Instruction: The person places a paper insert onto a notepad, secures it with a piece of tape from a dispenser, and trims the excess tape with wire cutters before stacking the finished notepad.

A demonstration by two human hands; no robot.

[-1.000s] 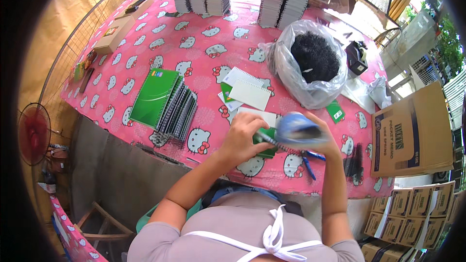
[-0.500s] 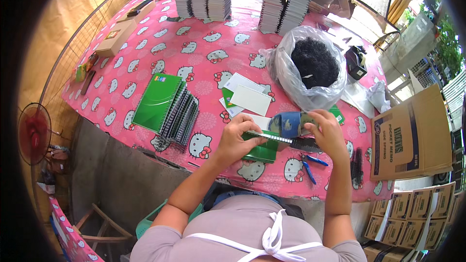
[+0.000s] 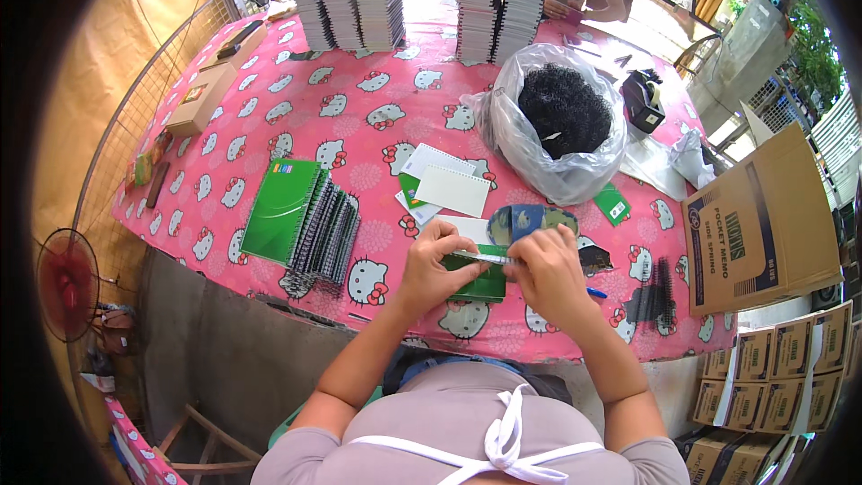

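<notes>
My left hand (image 3: 431, 268) is closed on a small green notebook (image 3: 480, 256), held nearly edge-on with its pages and bound edge upward. My right hand (image 3: 549, 271) pinches at the right end of that edge; its fingers hide what lies between the tips. Green cover (image 3: 485, 287) shows just below the edge; I cannot tell whether it belongs to the same notebook. Beyond my hands lies a blue and camouflage-patterned piece (image 3: 530, 218). Blue-handled pliers (image 3: 596, 293) lie mostly hidden under my right hand. White ruled cards (image 3: 453, 190) lie beyond my left hand.
A stack of green spiral notebooks (image 3: 283, 211) stands left. Clear bag (image 3: 503, 126) holds black coils (image 3: 564, 112); more coils (image 3: 663, 292) lie right. Tall notebook stacks (image 3: 377, 4) stand far back, near a seated person. A tape dispenser (image 3: 643, 101) and cardboard box (image 3: 759, 224) are right.
My right hand has come down and left onto the notebook's end, from above the patterned piece. It now covers most of the pliers. The whole view has shifted slightly.
</notes>
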